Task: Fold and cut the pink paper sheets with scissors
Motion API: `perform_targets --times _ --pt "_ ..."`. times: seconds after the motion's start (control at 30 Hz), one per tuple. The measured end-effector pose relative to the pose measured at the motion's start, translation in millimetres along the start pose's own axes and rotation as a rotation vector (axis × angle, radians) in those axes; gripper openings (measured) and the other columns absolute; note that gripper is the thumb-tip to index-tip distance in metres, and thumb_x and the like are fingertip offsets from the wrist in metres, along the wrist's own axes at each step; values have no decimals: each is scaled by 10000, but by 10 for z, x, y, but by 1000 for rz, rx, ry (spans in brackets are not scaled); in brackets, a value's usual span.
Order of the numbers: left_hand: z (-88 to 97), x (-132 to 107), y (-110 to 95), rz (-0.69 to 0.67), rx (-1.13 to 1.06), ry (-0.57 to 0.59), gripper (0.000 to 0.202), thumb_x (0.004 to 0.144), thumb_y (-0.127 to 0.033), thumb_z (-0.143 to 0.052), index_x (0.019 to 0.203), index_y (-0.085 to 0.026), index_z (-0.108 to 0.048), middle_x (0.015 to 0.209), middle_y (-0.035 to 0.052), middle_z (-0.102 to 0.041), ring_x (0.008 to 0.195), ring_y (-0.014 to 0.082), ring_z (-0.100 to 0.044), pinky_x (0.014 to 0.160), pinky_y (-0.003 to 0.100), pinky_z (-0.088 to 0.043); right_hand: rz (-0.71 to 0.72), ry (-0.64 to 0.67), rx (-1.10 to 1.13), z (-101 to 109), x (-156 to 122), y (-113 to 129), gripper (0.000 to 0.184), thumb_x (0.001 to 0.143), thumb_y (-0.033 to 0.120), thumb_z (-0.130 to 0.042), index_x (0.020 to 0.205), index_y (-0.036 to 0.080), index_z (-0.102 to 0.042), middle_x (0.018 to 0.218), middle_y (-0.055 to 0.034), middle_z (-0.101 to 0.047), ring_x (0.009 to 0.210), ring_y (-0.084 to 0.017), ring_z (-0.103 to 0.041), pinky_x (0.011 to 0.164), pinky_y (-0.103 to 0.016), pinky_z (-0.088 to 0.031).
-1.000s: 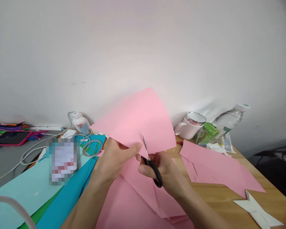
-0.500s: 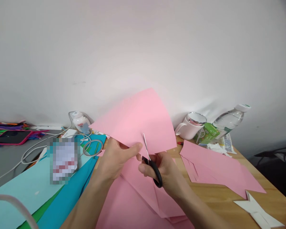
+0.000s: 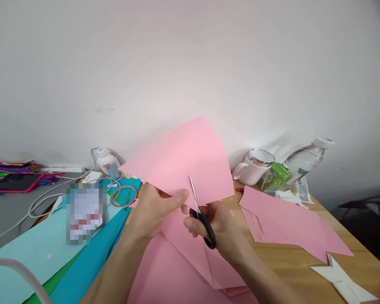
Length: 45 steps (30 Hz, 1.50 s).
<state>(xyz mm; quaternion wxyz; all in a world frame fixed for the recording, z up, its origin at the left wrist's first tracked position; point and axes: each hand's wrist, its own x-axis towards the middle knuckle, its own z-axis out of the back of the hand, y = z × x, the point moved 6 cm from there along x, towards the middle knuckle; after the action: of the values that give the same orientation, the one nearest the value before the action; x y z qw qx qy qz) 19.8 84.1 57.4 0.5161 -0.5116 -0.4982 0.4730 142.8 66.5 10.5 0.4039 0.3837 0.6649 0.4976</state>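
My left hand (image 3: 152,211) pinches the lower edge of a pink paper sheet (image 3: 183,160) and holds it raised above the table. My right hand (image 3: 218,226) grips black-handled scissors (image 3: 202,215), whose blade points up into the sheet's lower edge just right of my left thumb. More pink sheets (image 3: 177,261) lie flat under both hands.
Pink paper pieces (image 3: 288,219) and a white cut-out (image 3: 342,278) lie on the wooden table (image 3: 288,261) at right. A white mug (image 3: 255,166), green carton (image 3: 274,177) and water bottle (image 3: 304,158) stand by the wall. Blue sheets (image 3: 34,253), cables (image 3: 44,198) and a phone (image 3: 15,182) lie left.
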Motion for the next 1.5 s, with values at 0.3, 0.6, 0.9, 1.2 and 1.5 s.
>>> perform_targets --times 0.3,0.6,0.9,1.2,1.5 --pt "-10 20 -104 -92 -247 -57 264 692 -247 -723 935 -167 -656 894 39 -705 1061 219 -581 928 354 -459 -2 -65 -13 7 -7 11 326 560 294 -803 564 178 -498 529 34 -518 516 -106 -443 501 -237 -352" --pt "25 8 -91 -102 -244 -106 525 703 -225 -726 1198 -198 -554 1126 68 -660 1093 233 -581 960 391 -446 -62 35 160 -33 -21 21 307 456 164 -854 654 158 -620 692 -13 -631 748 -182 -599 647 -255 -457" --pt "141 16 -115 -184 -142 -165 359 709 -203 -703 1052 -165 -604 1019 52 -671 1039 226 -593 871 347 -495 9 102 232 -111 -20 100 360 517 279 -839 820 153 -691 851 -84 -719 902 -248 -649 824 -361 -501" --pt "104 9 -106 -131 -212 -129 503 682 -215 -725 1149 -177 -542 1110 76 -647 1025 244 -606 846 362 -509 46 17 152 -109 -17 126 264 508 228 -811 718 180 -657 723 -49 -684 811 -239 -640 744 -356 -514" --pt "118 11 -103 -142 -187 -156 609 684 -201 -734 1235 -203 -474 1157 64 -632 1093 241 -585 939 368 -463 20 -31 78 -158 -36 194 309 486 294 -804 507 188 -514 555 7 -520 603 -162 -513 639 -319 -458"
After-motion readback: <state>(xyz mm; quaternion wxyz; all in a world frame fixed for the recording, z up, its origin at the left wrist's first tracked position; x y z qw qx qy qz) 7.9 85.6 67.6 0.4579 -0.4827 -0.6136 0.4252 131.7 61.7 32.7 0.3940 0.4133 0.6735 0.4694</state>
